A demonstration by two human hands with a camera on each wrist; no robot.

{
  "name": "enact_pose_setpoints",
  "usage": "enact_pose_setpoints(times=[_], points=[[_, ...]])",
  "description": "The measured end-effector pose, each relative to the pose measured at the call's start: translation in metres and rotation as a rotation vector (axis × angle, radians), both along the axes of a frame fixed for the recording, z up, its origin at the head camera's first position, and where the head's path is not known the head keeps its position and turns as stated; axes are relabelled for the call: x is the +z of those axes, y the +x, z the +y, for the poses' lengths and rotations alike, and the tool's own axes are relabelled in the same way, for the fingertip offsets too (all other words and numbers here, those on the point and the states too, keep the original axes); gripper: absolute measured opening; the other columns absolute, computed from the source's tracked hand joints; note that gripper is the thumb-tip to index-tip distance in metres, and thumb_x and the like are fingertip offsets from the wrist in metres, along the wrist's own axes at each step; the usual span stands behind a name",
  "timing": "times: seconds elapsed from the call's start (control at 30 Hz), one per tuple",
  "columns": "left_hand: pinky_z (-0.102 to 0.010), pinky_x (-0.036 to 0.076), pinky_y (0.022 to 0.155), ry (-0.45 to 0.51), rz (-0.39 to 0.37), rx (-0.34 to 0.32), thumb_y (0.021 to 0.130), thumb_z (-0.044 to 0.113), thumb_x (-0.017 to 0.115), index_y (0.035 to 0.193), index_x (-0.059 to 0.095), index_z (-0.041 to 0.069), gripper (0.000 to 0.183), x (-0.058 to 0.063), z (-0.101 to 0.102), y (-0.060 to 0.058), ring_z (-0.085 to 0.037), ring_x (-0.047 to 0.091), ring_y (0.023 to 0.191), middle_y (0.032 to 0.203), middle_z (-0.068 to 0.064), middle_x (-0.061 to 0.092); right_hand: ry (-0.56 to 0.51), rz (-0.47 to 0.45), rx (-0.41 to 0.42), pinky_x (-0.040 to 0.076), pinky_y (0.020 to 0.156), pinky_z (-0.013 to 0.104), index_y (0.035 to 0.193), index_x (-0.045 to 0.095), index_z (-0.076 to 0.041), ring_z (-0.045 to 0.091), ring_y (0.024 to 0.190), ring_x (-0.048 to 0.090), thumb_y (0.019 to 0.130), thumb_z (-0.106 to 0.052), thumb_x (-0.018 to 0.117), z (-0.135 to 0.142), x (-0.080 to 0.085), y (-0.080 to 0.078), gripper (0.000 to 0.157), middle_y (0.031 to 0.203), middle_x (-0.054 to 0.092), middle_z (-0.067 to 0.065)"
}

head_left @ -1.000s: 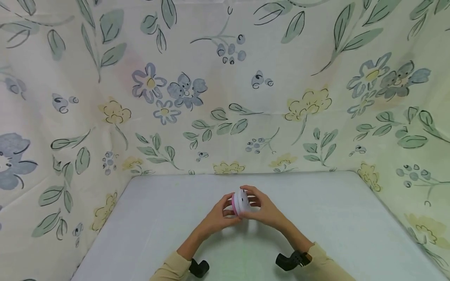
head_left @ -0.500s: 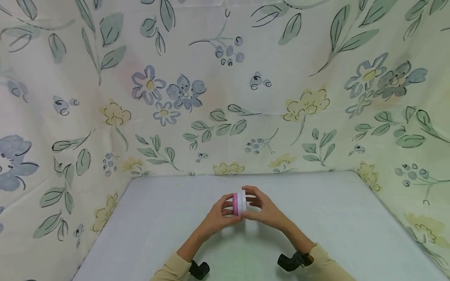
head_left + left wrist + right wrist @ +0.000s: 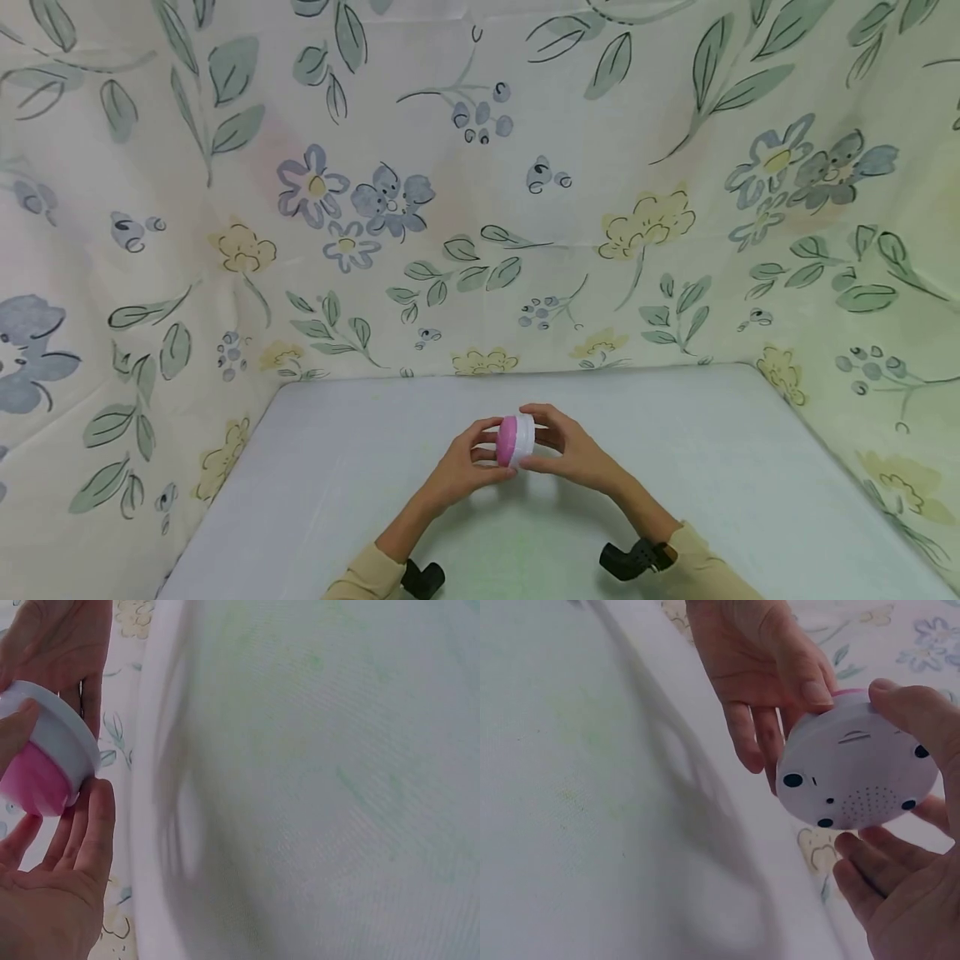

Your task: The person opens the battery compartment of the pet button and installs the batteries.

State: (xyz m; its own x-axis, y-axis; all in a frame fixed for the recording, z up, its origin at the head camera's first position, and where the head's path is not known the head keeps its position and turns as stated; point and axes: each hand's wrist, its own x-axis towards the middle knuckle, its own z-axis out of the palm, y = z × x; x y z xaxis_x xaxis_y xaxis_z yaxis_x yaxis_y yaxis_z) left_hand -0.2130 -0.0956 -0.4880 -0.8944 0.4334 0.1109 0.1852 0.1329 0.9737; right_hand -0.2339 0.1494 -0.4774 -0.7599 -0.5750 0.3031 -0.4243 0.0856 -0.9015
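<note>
Both hands hold a small round device between them, close over the white table. One side of it is a domed pink part; the other is a white base. My left hand grips the pink side, thumb and fingers spread round the rim. From the other side, my right hand pinches the white rim. The right wrist view shows the flat white underside, with dark round feet, a cluster of small holes and a slot. In the left wrist view the pink dome is partly covered by fingers.
The hands are over a white-covered table. Behind it and along the sides hangs a floral cloth. Black wrist cameras are strapped near the beige sleeves.
The device has turned between the hands: the white underside with dark feet has rotated away from the head view, and more pink shows. My right hand has shifted slightly right and down.
</note>
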Motion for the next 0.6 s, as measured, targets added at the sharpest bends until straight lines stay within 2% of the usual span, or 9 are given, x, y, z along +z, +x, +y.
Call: enact_pose_setpoints(times=[0.2,0.6], points=[[-0.037,0.057,0.089,-0.033,0.071,0.044,0.086,0.016,0.085,0.145,0.051,0.009,0.069,0.0002,-0.0002,-0.0009,-0.029,0.064,0.11,0.13,-0.012,0.06,-0.007,0.034,0.005,0.044,0.106,0.041,0.143,0.046,-0.003,0.028,0.125,0.056,0.088,-0.008,0.081,0.0045,-0.0011,-0.0004,0.066,0.138,0.054,0.011],[-0.05,0.052,0.096,-0.035,0.151,0.093,0.083,0.009,0.086,0.141,0.055,0.001,0.066,0.0036,0.0017,-0.001,-0.035,0.057,0.119,0.136,-0.015,0.057,0.024,0.033,0.009,0.037,0.111,0.046,0.144,0.047,-0.006,0.026,0.132,0.051,0.089,-0.011,0.081,0.0085,-0.0081,-0.0003,0.064,0.14,0.054,0.008]])
